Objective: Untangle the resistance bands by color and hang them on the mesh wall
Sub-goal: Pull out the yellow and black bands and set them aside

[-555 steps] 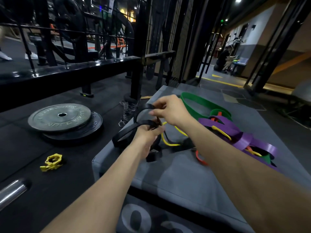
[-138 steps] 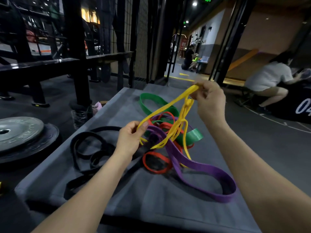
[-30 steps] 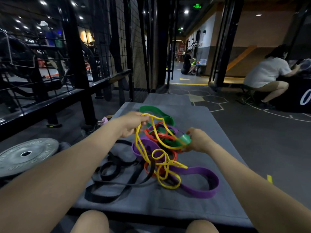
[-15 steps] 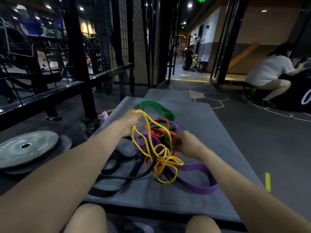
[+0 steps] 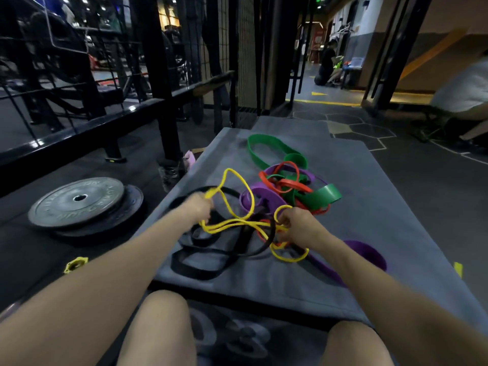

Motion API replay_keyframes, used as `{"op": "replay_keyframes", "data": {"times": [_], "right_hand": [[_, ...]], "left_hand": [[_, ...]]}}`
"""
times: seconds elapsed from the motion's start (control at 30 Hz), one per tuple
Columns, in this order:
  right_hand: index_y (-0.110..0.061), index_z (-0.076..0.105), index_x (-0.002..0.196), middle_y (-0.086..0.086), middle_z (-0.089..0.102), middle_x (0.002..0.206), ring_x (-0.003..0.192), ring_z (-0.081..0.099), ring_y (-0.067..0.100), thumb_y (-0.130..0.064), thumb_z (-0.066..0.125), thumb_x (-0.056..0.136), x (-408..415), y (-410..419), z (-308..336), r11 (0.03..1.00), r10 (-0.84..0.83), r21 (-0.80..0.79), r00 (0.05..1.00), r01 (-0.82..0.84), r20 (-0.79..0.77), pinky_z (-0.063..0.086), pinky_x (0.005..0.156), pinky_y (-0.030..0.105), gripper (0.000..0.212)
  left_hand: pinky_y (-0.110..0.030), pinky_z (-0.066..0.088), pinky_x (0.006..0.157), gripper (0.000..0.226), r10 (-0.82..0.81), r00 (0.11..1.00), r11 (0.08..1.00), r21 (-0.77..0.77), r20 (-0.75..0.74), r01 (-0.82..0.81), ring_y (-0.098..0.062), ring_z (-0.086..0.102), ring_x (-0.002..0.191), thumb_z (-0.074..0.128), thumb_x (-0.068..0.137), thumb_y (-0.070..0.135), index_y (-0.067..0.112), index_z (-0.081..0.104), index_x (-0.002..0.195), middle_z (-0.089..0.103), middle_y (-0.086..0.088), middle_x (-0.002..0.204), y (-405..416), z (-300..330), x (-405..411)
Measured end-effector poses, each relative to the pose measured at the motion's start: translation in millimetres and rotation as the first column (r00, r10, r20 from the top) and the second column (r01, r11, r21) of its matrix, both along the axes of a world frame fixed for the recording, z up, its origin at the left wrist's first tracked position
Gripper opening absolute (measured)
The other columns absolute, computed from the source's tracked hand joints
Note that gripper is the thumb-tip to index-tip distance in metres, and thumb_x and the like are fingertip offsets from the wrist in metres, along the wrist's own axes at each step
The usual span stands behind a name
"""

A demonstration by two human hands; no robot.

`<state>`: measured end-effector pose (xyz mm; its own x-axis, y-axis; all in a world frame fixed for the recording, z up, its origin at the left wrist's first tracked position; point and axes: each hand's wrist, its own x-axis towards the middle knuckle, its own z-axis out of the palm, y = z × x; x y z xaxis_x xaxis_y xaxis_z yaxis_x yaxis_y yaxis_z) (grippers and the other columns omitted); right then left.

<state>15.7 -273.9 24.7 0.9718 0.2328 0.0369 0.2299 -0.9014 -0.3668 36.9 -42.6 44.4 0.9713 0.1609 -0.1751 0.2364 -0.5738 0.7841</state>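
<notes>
Presently the step in hand is judged to be freeing the yellow band (image 5: 237,223) from the tangle. The left hand (image 5: 198,207) pinches one end of it, lifted slightly above the left side of the grey mat (image 5: 369,220), with a yellow loop standing up just beyond the knuckles. The right hand (image 5: 295,225) has its fingers curled round several yellow strands near the mat's middle, and a further yellow loop hangs below it toward the near edge.

The yellow band crosses over the black bands (image 5: 208,249), which lie loose along the left side toward the near edge, and it runs close against the purple band (image 5: 260,198) and the red band (image 5: 285,182). Whether it passes through either of these cannot be told from this view. The green band (image 5: 269,150) lies toward the far edge, its near end folded among the red and purple.

To do the step well, the person should draw the hands apart slowly and watch which colours lift with the yellow. Any crossing should be threaded back through rather than tugged, since a hard pull would likely tighten a knot. The likely risk is dragging the black bands off the left edge.

The mesh wall (image 5: 245,48) stands beyond the far edge; no coloured band is seen hanging on it.
</notes>
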Motion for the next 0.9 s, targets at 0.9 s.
{"op": "replay_keyframes", "data": {"times": [0.9], "right_hand": [[-0.009,0.045,0.127,0.01,0.048,0.127,0.121,0.041,0.028,-0.039,0.061,0.083,4,57,-26,0.969,0.123,-0.233,0.981,-0.085,0.151,0.034,0.102,0.036,0.055]], "left_hand": [[-0.02,0.05,0.051,0.026,0.25,0.926,0.786,-0.618,0.282,-0.025,-0.01,0.057,0.059,0.045,0.097,0.024,0.014,0.052,0.074,0.057,0.0,0.066,0,-37,-18]]}}
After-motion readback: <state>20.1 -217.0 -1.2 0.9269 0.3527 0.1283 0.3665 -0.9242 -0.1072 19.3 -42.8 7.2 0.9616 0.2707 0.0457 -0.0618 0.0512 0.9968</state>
